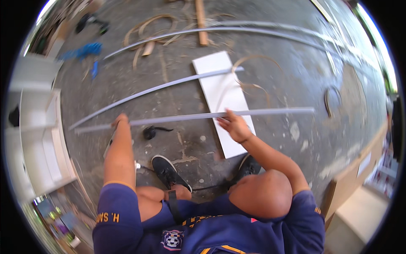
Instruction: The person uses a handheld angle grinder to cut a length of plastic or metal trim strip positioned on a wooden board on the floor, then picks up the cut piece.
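We counted three long strips: our strip [182, 118], a second strip [156, 87] with one end over a single white board [214, 93], and a third strip [169, 35] farther out. Ours was slim, pale bluish-gray and pretty straight, crossing over the board. Our left hand [122, 120] gripped it near its left end; our right hand [235, 128] had it between thumb and fingers.

A long, slim strip [177, 118] running from the left hand [122, 120] past the right hand [237, 128] is plain pale lilac-grey. Beneath the right hand, a flat rectangular board [213, 93] is plain white. Beyond the left hand, a crumpled bundle [86, 50] is bright blue. Around both, the hard floor [182, 100] is grey with whitish flecks.
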Motion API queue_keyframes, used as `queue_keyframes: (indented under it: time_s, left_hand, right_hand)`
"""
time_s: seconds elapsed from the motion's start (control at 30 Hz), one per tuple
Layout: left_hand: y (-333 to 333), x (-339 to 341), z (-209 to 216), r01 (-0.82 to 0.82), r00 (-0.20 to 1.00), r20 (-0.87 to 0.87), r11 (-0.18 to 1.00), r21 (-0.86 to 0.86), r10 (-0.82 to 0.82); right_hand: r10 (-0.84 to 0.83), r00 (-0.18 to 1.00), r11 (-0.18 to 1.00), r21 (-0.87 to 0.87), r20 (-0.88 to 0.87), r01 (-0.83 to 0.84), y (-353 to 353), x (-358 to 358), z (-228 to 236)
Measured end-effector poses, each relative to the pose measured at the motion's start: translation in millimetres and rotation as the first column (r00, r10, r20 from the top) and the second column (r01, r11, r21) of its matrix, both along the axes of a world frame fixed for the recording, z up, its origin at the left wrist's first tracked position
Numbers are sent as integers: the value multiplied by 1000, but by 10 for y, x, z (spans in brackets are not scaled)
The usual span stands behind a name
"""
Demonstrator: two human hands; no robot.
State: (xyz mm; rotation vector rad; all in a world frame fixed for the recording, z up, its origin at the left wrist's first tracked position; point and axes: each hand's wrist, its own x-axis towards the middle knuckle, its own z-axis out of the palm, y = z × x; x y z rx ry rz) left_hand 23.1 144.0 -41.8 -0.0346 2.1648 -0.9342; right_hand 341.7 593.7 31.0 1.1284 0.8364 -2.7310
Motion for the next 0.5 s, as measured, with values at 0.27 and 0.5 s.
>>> queue_keyframes:
  time_s: [0.27,0.5]
  left_hand:
    - [1723,1020,666,416,793,-518,338,844,319]
    - [3736,2364,1411,115,893,-89,32,993,-441]
  right_hand:
    - [376,926,925,-49,-2,-376,-663,-15,-166]
    - [793,572,566,601,-209,-565,-599,-127,-134]
